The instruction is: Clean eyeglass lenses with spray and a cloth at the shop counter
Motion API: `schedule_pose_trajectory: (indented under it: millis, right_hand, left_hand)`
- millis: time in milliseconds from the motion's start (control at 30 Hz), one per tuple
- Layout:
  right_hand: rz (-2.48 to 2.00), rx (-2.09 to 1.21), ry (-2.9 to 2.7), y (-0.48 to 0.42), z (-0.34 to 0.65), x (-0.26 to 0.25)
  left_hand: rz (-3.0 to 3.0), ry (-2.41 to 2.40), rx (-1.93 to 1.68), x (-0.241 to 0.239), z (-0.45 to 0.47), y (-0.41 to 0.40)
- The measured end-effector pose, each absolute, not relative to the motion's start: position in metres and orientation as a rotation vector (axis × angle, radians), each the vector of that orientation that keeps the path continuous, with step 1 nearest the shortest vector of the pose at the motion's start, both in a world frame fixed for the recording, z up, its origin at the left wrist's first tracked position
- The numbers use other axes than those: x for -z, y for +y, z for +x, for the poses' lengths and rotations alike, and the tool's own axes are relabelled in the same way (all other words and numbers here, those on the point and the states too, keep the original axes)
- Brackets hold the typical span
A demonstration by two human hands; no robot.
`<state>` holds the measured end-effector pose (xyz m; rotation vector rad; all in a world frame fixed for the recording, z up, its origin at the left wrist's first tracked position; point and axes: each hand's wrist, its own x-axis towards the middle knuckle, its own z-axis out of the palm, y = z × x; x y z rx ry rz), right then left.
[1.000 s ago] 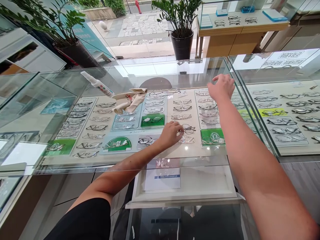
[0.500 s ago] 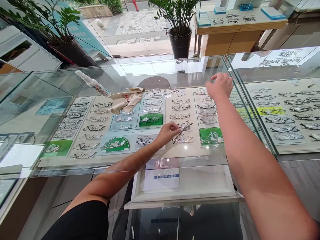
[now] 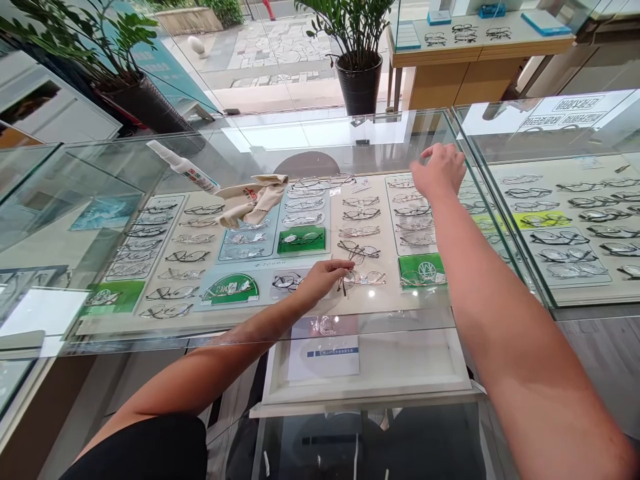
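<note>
My left hand (image 3: 325, 277) is closed in a pinch on a pair of dark, thin-framed eyeglasses (image 3: 343, 285), mostly hidden beside the fingertips. Just past the fingers are a dark-framed pair (image 3: 366, 251) and a light-framed pair (image 3: 373, 279) in the display row. Farther off on the right, my right hand (image 3: 440, 170) is by the glass top, fingers loosely curved and thumb apart, with nothing seen in it. A beige cloth (image 3: 255, 200) and a white spray bottle (image 3: 183, 167) lie on the glass to the left.
The glass display case (image 3: 400, 143) holds several rows of eyeglasses, with green cards (image 3: 302, 240) among them. Below its front edge sits an open white drawer (image 3: 415, 363) with a printed paper (image 3: 325, 360). A potted plant (image 3: 359, 80) stands beyond the case.
My left hand has shifted slightly left and down, and the eyeglasses in it have turned downward. My right hand has stayed in place.
</note>
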<state>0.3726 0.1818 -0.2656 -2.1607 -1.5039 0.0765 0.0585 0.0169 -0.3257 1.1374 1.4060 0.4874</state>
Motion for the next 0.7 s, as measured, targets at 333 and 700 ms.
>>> schedule_pose_trajectory:
  millis: [333,700]
  right_hand:
    - [-2.116,-0.059,-1.501,0.186,0.377,0.272]
    - [-2.125,-0.07,-1.491,0.186,0.377,0.272]
  left_hand:
    - [0.607,1.386,-0.674,0.318,0.07,-0.003]
    - [0.384,1.268,-0.759,0.326,0.102,0.004]
